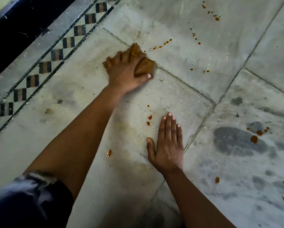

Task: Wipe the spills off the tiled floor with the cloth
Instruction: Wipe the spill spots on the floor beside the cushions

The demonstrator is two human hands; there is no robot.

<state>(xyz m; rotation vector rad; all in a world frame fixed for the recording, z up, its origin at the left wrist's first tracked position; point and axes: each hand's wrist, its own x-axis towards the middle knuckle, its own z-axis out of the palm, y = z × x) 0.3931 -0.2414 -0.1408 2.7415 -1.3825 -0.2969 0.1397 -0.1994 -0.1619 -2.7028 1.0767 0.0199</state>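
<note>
On tiled floor (179,83): left hand (126,71) grips cloth (144,63); right hand (167,145) flat, empty.

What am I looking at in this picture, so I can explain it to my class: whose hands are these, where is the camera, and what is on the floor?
There is no machine: a person wears a camera on the head, looking down at their own two bare hands. The left hand presses a brown cloth on the pale tiled floor, its fingers curled over it. The right hand lies flat and empty on the floor. Orange-brown spills are scattered over several tiles. A checkered border runs along the left.
</note>
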